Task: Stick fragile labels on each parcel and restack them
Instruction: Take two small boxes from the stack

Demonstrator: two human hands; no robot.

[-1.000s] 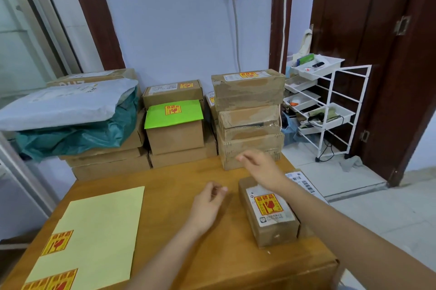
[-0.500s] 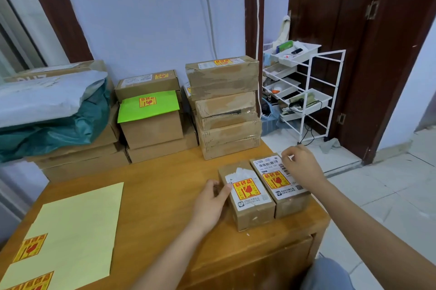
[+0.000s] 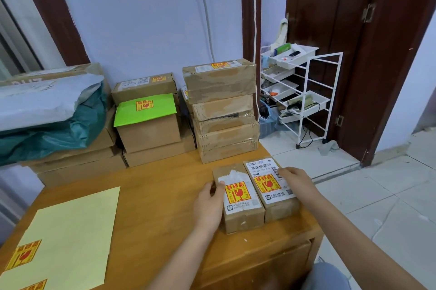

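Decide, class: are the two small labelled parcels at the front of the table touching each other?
Touching. The head view shows the left parcel and right parcel with long sides pressed together, no table visible between them.

One head-worn camera looks forward and down from the near edge of the table [image 3: 141,195], close over it, facing the far wall [image 3: 141,18]; floor [image 3: 377,183] shows right.
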